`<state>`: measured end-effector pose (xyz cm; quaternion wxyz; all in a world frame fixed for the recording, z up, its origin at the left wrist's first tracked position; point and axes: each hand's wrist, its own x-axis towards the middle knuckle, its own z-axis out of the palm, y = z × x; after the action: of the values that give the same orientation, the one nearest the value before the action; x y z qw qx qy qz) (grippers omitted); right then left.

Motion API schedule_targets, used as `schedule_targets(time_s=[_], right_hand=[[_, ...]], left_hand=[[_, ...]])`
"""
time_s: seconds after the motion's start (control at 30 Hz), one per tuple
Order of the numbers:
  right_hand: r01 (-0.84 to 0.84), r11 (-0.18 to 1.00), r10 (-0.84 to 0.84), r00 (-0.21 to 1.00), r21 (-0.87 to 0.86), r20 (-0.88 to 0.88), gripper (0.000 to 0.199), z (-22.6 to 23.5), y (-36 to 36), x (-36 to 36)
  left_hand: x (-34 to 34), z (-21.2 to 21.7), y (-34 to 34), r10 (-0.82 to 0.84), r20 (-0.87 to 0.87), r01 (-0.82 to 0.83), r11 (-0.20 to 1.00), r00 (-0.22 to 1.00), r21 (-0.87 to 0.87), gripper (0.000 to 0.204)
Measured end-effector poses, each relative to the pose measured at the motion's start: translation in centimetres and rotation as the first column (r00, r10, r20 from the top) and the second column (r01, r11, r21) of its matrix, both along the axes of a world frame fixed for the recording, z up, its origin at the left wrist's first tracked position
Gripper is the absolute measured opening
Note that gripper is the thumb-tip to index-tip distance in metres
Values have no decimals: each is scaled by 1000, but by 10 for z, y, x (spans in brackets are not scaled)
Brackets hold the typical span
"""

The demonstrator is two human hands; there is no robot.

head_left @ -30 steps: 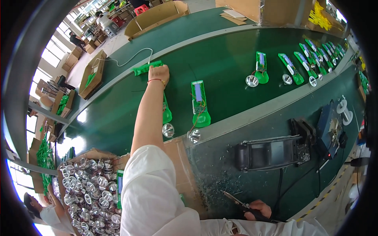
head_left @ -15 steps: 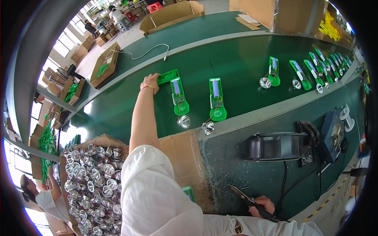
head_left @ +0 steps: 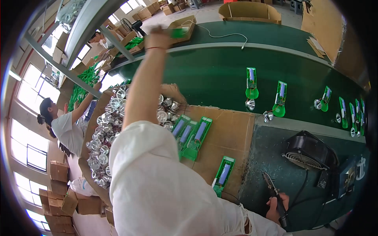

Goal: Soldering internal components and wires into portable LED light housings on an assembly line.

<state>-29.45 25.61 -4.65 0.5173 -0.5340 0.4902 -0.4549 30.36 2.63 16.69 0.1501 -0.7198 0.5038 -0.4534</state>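
Note:
My left hand (head_left: pixel 158 38) is stretched far forward over the back edge of the belt, blurred by motion. It grips a smeared green plastic casing (head_left: pixel 176 33) beside an open carton (head_left: pixel 189 26). Low on the right, my right hand (head_left: pixel 278 207) is closed round the dark handle of a soldering iron (head_left: pixel 273 188), its tip pointing away over the dark bench. Left of that hand a green torch housing (head_left: pixel 224 175) with a lilac battery lies on cardboard (head_left: pixel 232 129). Several similar housings (head_left: pixel 192 141) lie side by side nearer my left sleeve, which partly hides them.
A carton of silvery reflectors (head_left: pixel 103 149) stands left of my arm. Along the green belt (head_left: pixel 204 74) lie wired housings (head_left: pixel 251 82) with reflectors. A black fan unit (head_left: pixel 309 149) sits on the right bench. A white cable (head_left: pixel 226 36) lies behind. A co-worker (head_left: pixel 65 122) is at left.
My left hand has lifted the green casing off the belt and carried it away to the carton behind. The view has swung left, revealing housings on the cardboard. My right hand still holds the iron.

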Motion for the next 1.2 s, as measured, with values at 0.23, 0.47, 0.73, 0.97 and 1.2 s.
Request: schedule_targets(time_s=[0.23, 0.47, 0.73, 0.97, 1.2], right_hand=[[-103, 995, 103, 994, 19, -28, 16, -3, -3, -9], [-36, 998, 38, 998, -46, 40, 16, 1, -1, -4], [21, 996, -14, 997, -87, 81, 16, -2, -6, 10], [15, 981, -15, 1000, -191, 0, 18, -2, -3, 5], [48, 974, -48, 999, -223, 3, 20, 1, 4, 3]], left_hand=[[15, 70, 206, 543, 52, -527, 831, 838, -179, 51], [-95, 13, 246, 22, -307, -73, 985, 951, -155, 52], [-229, -62, 250, -389, -681, 280, 921, 620, -272, 42], [-337, -160, 337, -373, -927, 258, 901, 47, -349, 33], [-345, -171, 383, -320, -917, 97, 931, -239, -351, 24]])
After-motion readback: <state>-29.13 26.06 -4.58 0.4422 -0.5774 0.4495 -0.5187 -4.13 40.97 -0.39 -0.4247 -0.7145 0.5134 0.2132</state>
